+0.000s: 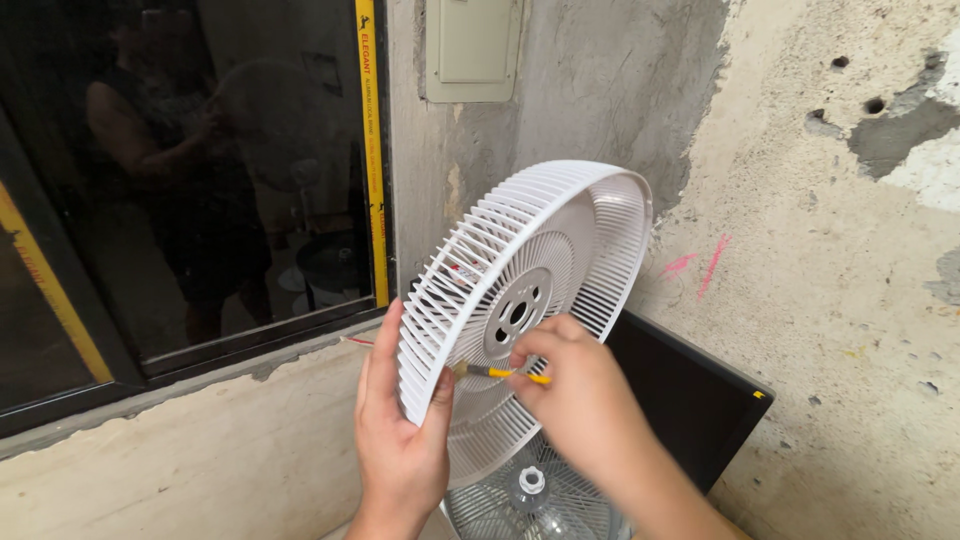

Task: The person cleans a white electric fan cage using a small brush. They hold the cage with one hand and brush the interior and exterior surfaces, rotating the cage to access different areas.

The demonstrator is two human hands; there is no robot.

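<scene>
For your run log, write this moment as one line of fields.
left hand: grips rim of white fan guard | right hand: holds yellow-handled tool at guard's hub | below: fan blades | backdrop: concrete wall

Left hand [400,440] steadies a white fan guard [530,290]; right hand [575,395] pinches a yellow tool [515,374].

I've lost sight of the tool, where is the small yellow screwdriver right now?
In the head view, the yellow screwdriver is pinched in the right hand at frame centre, its tip against the white fan guard, whose rim the left hand grips.
</scene>
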